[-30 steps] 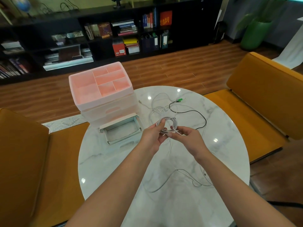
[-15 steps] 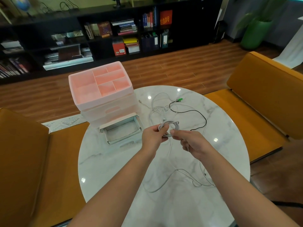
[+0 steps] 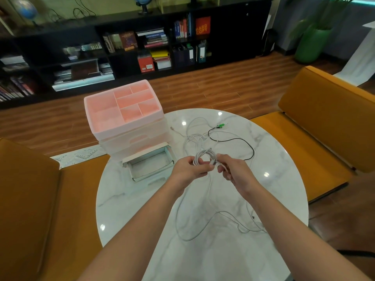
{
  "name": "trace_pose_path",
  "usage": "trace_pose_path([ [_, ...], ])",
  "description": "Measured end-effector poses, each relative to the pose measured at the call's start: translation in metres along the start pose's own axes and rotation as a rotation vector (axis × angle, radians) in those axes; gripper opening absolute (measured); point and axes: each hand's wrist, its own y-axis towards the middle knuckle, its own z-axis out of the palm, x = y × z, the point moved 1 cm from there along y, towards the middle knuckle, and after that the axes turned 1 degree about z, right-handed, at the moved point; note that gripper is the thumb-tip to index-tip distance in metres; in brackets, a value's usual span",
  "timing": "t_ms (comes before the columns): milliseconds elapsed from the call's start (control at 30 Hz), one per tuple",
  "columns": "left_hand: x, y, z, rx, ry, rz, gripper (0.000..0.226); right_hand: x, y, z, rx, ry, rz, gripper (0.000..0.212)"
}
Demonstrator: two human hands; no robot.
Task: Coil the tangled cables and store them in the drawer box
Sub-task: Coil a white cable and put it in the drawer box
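My left hand grips a small coil of white cable above the round marble table. My right hand pinches the same white cable just beside the coil. The cable's loose tail trails toward me in loops over the tabletop. Behind the coil lies a tangle of white cables and a black cable with a green plug. The pink drawer box stands at the table's back left, its bottom drawer pulled out and open.
Orange seats flank the table, one on the left and one on the right. A printed sheet lies left of the box. A dark bookshelf and a green planter stand across the wooden floor.
My right hand swung out from the coil, then came back against its right side with the cable. The left hand kept its hold on the coil.
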Motion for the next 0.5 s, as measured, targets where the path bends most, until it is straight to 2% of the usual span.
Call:
trace_pose_path([
  [133, 0.007, 0.002, 0.001, -0.123, -0.03, 0.068, 0.022, -0.003, -0.001, 0.0, 0.042, -0.013, -0.032, 0.02],
  [233, 0.009, 0.004, 0.001, -0.216, -0.121, 0.071, 0.013, -0.005, -0.003, 0.001, 0.052, -0.112, -0.112, 0.014],
  [300, 0.008, 0.004, 0.001, -0.217, -0.175, 0.062, 0.01, -0.009, -0.001, 0.003, 0.028, -0.252, -0.175, 0.013],
  [400, 0.006, 0.004, 0.002, -0.203, -0.24, 0.035, 0.019, -0.013, 0.004, 0.006, -0.148, -0.44, -0.308, 0.012],
  [500, 0.007, 0.002, 0.004, -0.151, -0.3, 0.033, 0.018, -0.011, 0.002, 0.008, -0.172, -0.381, -0.294, 0.017],
])
